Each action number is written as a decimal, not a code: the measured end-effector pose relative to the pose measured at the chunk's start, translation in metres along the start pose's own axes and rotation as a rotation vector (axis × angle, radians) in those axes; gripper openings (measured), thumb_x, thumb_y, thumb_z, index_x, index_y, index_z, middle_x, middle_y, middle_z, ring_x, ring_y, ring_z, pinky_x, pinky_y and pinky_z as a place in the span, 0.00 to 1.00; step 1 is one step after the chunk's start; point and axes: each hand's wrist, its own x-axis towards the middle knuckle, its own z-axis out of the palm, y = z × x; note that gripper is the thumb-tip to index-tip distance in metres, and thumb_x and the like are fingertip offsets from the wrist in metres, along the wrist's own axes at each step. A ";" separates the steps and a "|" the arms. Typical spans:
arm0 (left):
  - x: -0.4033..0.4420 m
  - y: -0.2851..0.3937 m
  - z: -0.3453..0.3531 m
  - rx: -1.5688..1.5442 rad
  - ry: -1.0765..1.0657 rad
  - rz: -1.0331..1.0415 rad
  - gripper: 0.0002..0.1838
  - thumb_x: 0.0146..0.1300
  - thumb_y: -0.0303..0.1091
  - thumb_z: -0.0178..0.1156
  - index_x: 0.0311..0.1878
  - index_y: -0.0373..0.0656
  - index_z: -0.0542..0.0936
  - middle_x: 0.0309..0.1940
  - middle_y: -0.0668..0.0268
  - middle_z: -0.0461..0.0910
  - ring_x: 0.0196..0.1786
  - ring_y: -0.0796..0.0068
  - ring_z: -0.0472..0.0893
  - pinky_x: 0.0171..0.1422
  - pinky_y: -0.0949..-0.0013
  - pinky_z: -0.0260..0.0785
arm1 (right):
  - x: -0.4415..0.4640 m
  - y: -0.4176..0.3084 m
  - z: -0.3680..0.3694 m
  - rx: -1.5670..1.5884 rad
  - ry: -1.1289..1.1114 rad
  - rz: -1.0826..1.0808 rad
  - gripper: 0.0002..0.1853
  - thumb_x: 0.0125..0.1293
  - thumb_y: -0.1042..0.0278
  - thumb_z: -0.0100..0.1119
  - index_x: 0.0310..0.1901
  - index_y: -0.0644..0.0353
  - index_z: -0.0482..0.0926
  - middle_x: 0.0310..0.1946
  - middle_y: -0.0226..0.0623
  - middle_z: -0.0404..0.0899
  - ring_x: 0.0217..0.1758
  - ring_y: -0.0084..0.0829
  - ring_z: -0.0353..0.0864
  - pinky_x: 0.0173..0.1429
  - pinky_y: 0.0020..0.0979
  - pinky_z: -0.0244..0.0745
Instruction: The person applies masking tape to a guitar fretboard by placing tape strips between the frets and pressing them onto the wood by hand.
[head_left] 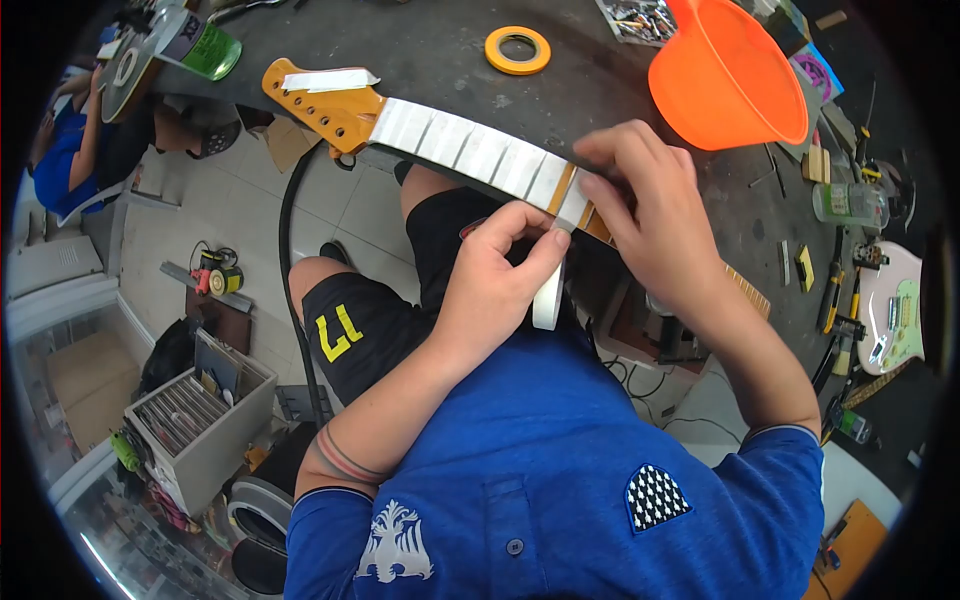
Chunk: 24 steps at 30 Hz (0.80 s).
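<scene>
- Taped guitar neck (465, 143) lies along the worktop's (430, 55) near edge, seemingly for easy reach.
- Left hand (490, 280) pinches white tape (547, 303), perhaps for tension.
- Right hand (658, 210), half-curled over the neck; its grip cannot be told.

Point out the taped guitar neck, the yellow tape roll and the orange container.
Taped guitar neck (470, 148): head view, fretboard.
Yellow tape roll (517, 68): head view, lower rim.
Orange container (728, 78): head view, inner wall.
</scene>
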 end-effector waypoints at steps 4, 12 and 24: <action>0.000 0.003 0.000 -0.013 0.021 0.011 0.10 0.86 0.32 0.71 0.55 0.33 0.88 0.46 0.65 0.93 0.53 0.79 0.89 0.63 0.69 0.81 | -0.007 0.006 -0.006 -0.313 0.054 -0.337 0.13 0.70 0.68 0.75 0.55 0.51 0.88 0.59 0.29 0.87 0.65 0.39 0.85 0.71 0.48 0.76; -0.001 0.002 0.001 -0.023 0.020 -0.001 0.10 0.85 0.32 0.71 0.55 0.33 0.89 0.44 0.66 0.92 0.51 0.79 0.88 0.62 0.69 0.81 | 0.016 0.031 -0.027 -0.391 -0.026 -0.476 0.12 0.72 0.65 0.76 0.55 0.49 0.91 0.61 0.29 0.87 0.68 0.42 0.85 0.74 0.48 0.79; 0.000 0.004 0.002 0.060 0.047 0.056 0.06 0.84 0.27 0.71 0.52 0.33 0.88 0.42 0.68 0.92 0.49 0.83 0.87 0.59 0.72 0.81 | -0.003 -0.017 -0.012 -0.418 -0.031 -0.299 0.18 0.69 0.58 0.82 0.54 0.54 0.87 0.48 0.33 0.85 0.53 0.38 0.86 0.63 0.44 0.77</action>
